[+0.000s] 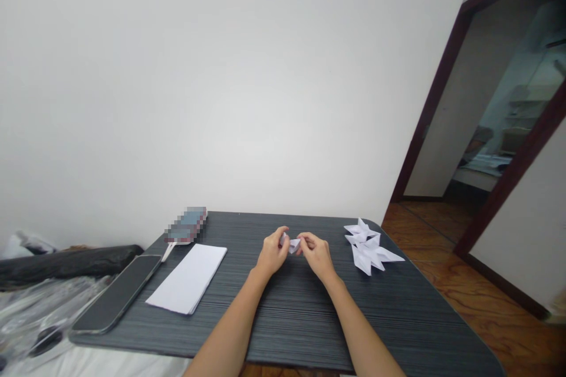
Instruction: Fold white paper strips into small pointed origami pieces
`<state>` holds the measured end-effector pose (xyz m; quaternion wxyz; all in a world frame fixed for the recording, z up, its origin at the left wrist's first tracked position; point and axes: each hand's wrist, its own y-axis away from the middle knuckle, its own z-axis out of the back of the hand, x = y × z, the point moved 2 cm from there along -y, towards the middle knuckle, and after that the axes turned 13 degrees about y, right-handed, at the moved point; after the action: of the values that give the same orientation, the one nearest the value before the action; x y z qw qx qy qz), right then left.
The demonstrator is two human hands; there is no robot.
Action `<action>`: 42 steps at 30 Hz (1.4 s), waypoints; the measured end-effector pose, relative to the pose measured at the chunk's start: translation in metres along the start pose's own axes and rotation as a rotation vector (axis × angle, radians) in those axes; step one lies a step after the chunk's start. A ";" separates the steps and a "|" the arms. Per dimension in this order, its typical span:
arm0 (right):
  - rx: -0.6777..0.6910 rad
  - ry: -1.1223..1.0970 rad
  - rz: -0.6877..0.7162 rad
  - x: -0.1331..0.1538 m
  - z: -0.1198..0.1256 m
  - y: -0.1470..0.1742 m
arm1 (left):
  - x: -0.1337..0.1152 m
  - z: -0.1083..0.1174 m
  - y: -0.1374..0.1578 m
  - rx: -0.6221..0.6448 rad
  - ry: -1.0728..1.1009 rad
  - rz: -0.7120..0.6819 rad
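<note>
Between my two hands is a small folded piece of white paper (293, 245), held a little above the dark table. My left hand (273, 251) pinches its left end between thumb and fingers. At the right end, the thumb and fingertips of my right hand (316, 253) are closed on the same paper. Parts of the paper are hidden behind my fingers. To the right of my hands lie several pointed folded paper shapes (369, 249), bunched close together. A stack of white paper sheets (189, 278) lies flat to the left.
The dark table (292, 330) stands against a white wall (283, 82). A black phone-like device (117, 294) lies along its left edge, with a blurred-out object (188, 225) behind. Clear plastic wrapping (42, 312) is beside the table at left. A doorway (481, 100) opens at right.
</note>
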<state>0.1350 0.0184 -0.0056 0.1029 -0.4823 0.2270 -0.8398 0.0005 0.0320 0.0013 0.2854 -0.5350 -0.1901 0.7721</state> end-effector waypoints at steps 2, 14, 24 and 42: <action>0.026 0.026 0.060 0.003 0.002 0.000 | -0.002 0.001 -0.001 0.004 0.025 -0.001; 0.135 0.151 0.302 0.010 0.010 0.004 | -0.006 0.005 -0.005 0.098 0.089 0.017; 0.130 0.170 0.291 0.006 0.016 0.002 | -0.001 0.009 -0.001 0.311 0.094 -0.017; 0.074 0.106 0.293 0.006 0.019 -0.002 | -0.005 0.005 -0.007 0.204 0.204 -0.126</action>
<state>0.1481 0.0124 0.0083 0.2301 -0.3949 0.2691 -0.8478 -0.0014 0.0338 0.0111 0.4039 -0.5659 -0.1138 0.7097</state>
